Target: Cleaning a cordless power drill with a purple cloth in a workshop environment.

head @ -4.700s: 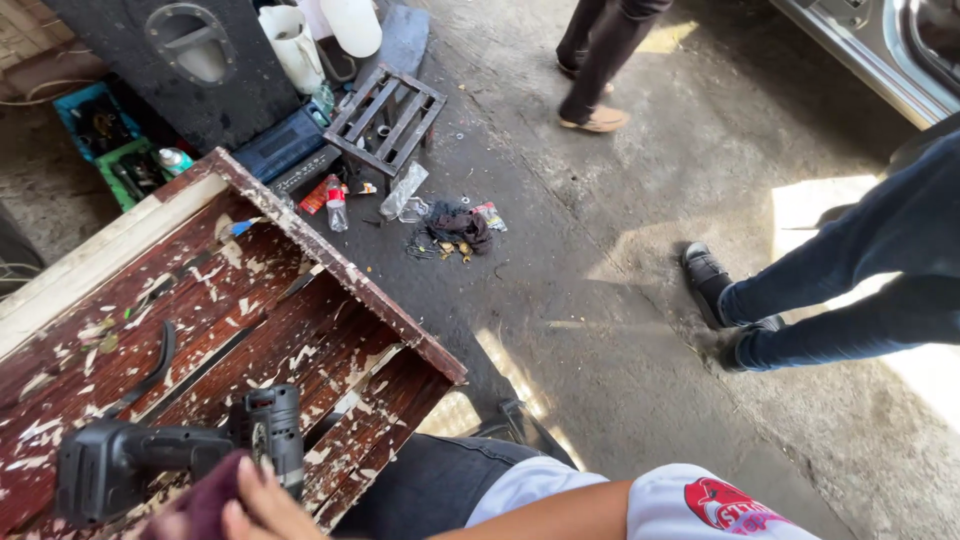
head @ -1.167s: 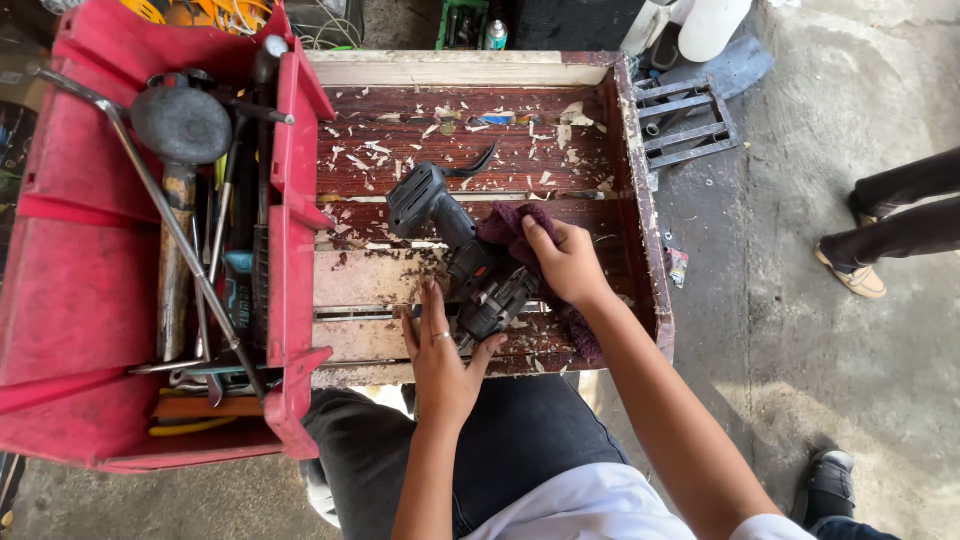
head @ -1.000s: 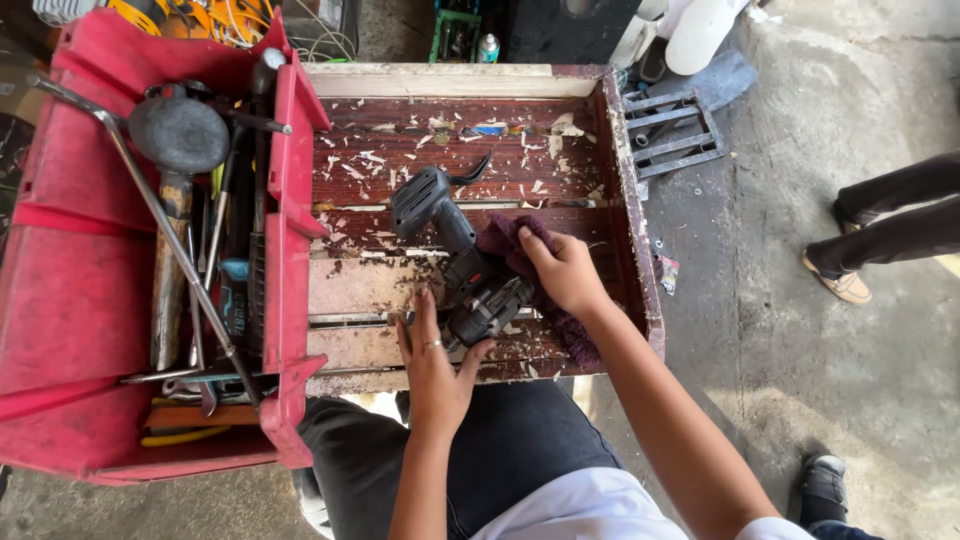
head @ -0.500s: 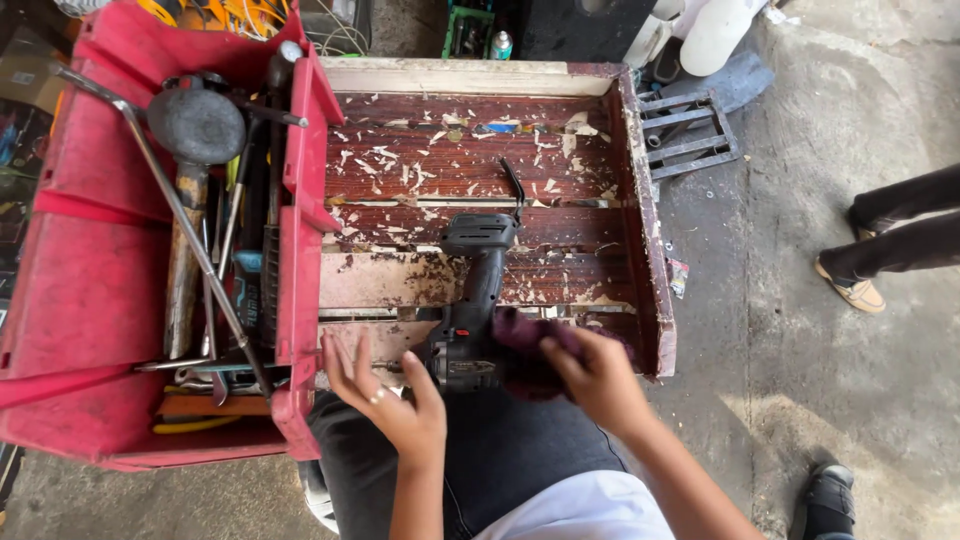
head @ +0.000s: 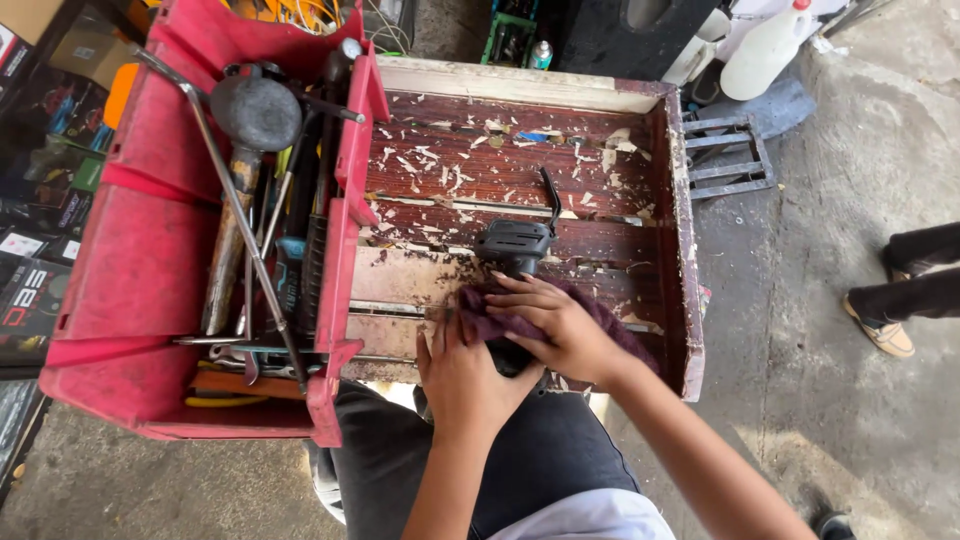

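- Red tool tray (head: 120,250): set at the left, loaded with a hammer (head: 250,130), a long bent metal bar (head: 240,220) and mixed hand tools; none is touched.
- Left hand (head: 465,375): laid flat at the near edge of the wooden pallet (head: 600,100), fingers together and extended, steadying the lower body of the tool.
- Black power tool (head: 515,245): lying on the chip-strewn slats, its head pointed away from the person, its near half covered.
- Purple cloth (head: 500,320): draped over the tool's near half.
- Right hand (head: 555,320): pressed on the cloth, fingers slightly spread.
- Step judged in hand: wiping down the tool body; a next move would call for a fresh cloth face and a firm hold.
- Bystander's legs (head: 915,285): at far right, well apart.
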